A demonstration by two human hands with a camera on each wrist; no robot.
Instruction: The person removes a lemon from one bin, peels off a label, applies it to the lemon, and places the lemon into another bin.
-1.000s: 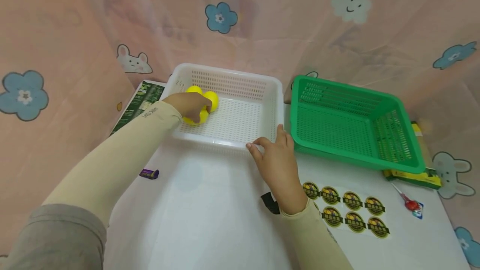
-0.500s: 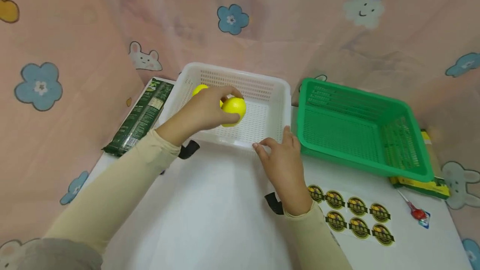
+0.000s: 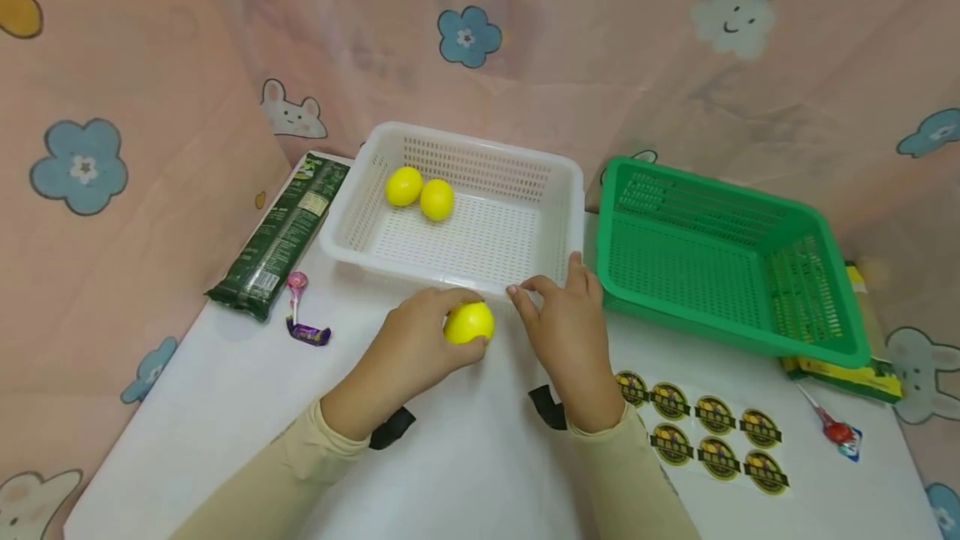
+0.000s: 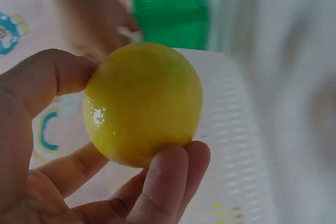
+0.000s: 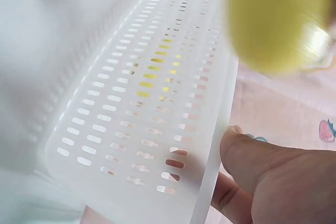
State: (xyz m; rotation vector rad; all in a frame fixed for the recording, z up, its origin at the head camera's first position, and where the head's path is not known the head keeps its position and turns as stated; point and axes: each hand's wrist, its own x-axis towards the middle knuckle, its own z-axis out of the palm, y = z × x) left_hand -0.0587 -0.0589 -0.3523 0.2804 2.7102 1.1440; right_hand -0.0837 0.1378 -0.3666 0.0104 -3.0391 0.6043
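Note:
My left hand [image 3: 420, 340] holds a yellow lemon [image 3: 469, 323] between thumb and fingers, just in front of the white basket's near rim. In the left wrist view this lemon [image 4: 143, 104] looks smooth, glossy and slightly green. Two more lemons, a left one [image 3: 404, 187] and a right one [image 3: 437, 200], lie side by side at the left inside the white plastic basket [image 3: 450, 275]. My right hand [image 3: 566, 332] grips that basket's rim near its front right corner. The right wrist view has the thumb outside the rim [image 5: 210, 182] and fingers reaching inside.
A green basket [image 3: 727, 337] stands right of the white one, beside a yellow-green packet [image 3: 855, 377]. A sticker sheet [image 3: 705, 432] and red lollipop [image 3: 834, 430] lie at front right. Leftward are a long green packet [image 3: 281, 236], pink lollipop [image 3: 297, 282] and purple-wrapped candy [image 3: 308, 332].
My left hand has lifted a lemon out of the white basket and brought it toward me, past the front rim. My right hand stays on the basket's rim.

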